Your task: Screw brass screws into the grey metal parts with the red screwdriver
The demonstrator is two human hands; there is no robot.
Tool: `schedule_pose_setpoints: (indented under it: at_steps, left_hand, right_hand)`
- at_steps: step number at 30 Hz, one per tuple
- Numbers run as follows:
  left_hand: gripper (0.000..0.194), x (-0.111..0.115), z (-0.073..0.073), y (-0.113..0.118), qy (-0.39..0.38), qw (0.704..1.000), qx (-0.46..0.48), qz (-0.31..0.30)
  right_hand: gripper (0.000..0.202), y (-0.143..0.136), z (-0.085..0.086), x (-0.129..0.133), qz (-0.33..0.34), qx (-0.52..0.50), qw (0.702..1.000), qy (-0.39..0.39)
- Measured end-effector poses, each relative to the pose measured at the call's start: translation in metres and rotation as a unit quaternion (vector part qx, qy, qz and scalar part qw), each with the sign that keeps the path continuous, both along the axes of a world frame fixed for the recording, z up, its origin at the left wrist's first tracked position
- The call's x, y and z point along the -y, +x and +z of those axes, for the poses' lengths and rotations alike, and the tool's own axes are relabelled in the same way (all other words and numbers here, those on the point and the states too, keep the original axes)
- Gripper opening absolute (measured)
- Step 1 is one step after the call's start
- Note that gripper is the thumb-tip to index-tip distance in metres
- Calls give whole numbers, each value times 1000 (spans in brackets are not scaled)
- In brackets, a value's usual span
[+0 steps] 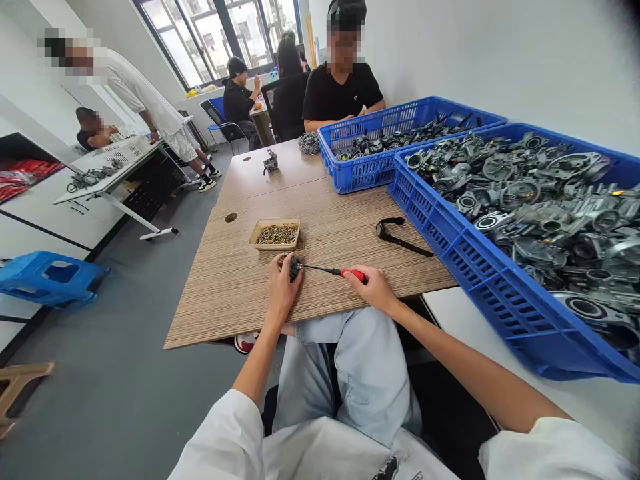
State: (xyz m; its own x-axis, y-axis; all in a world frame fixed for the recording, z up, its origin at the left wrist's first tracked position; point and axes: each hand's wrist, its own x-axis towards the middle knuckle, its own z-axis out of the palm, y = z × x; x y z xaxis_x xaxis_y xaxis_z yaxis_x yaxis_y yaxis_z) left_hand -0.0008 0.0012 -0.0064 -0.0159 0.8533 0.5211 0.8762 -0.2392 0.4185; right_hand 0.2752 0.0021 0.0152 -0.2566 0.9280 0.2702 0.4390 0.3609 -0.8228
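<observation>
My left hand [284,285] is closed around a small dark metal part [294,268], holding it against the wooden table [225,293]. In my right hand [374,288] is a screwdriver [353,274] with a red and black handle. Its long shaft points left, and the tip meets the side of the metal part; whether a screw sits there is too small to tell. Just beyond my left hand stands a beige tray [253,241] full of small brass-coloured screws. A black watch [400,237] lies on the table to the right.
Two blue crates [470,263] of grey metal castings stand along the right side. Farther back on the table are a metal assembly [271,162] and a heap of grey parts [309,143]. A person in black [343,93] sits across. A blue stool [47,277] is at left.
</observation>
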Motion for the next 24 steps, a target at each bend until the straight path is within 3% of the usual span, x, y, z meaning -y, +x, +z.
schedule_pose_setpoints:
  at_steps: [24]
  left_hand:
    - [53,-1,0,0,12,1000,-12,0]
  right_hand:
    - [36,0,-3,1,2,4,1000,23]
